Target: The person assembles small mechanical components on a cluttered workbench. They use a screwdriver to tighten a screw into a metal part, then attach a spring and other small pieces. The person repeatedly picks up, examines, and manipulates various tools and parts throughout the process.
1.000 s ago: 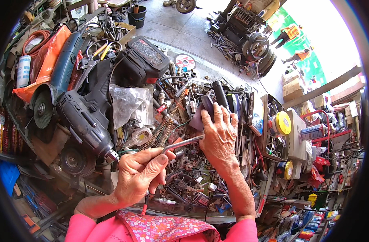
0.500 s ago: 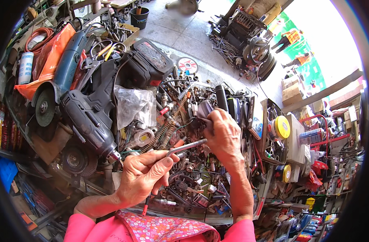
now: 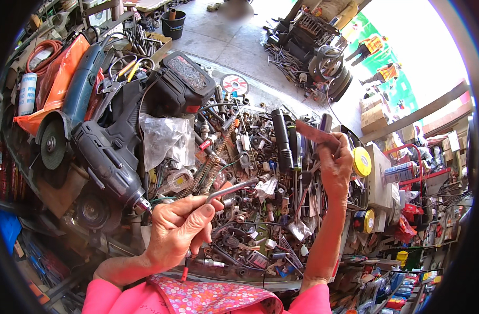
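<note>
My left hand point(image 3: 179, 227) is closed in a pinch on a bent metal rod point(image 3: 231, 189), hook-shaped at the grip and threaded toward its free end. The rod points right and slightly upward, above a heap of small metal parts point(image 3: 250, 246). Farther right, my right hand point(image 3: 336, 167) is raised with its fingers closed on a worn, reddish-brown flat strip point(image 3: 315, 133); its material is unclear. A shiny cylinder end point(image 3: 326, 123) shows just behind the strip, and I cannot tell whether the hand touches it. Left of the strip lies a black flashlight point(image 3: 282, 141).
A black cordless drill point(image 3: 108, 152) and a blue angle grinder point(image 3: 85, 86) lie at left. Beside them sits a clear plastic bag point(image 3: 167, 140). Yellow-lidded cans point(image 3: 361, 161) stand at right. Beyond the bench are a black bucket point(image 3: 173, 24) and people in orange vests point(image 3: 374, 44).
My right hand has moved right, away from the threaded rod, and lifted the strip, which now shows more fully. My left hand keeps its hold on the rod. The view has shifted slightly.
</note>
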Motion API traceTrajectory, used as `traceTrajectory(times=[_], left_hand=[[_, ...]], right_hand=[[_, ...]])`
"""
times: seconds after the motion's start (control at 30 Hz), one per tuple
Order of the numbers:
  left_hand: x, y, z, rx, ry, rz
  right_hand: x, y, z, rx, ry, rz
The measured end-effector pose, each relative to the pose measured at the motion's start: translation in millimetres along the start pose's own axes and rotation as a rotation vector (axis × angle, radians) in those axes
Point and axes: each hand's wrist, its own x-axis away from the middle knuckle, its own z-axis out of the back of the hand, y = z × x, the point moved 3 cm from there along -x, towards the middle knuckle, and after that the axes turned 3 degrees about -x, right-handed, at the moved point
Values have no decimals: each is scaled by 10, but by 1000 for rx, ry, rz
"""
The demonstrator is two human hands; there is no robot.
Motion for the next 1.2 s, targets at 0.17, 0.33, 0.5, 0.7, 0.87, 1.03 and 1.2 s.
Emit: traceTrajectory(times=[0.17,0.33,0.5,0.7,0.87,1.03,1.2], left_hand=[[-31,-30,42,-14,25,2],[42,70,-47,-41,76,-38],[13,52,-131,-69,148,-142],[5,63,-202,-114,93,-54],[-19,34,-152,-106,64,-25],[-18,23,-105,-125,38,-32],[21,60,-178,-90,49,-30]], right_hand=[[13,-186,-49,-277,43,-156],[67,-336,-508,-133,-261,19],[149,-352,-1454,-132,-402,12],[218,-330,-1993,-32,-299,185],[305,-455,-1898,306,-405,299],[314,-619,-1706,369,-500,298],[295,-636,-1139,385,-403,363]])
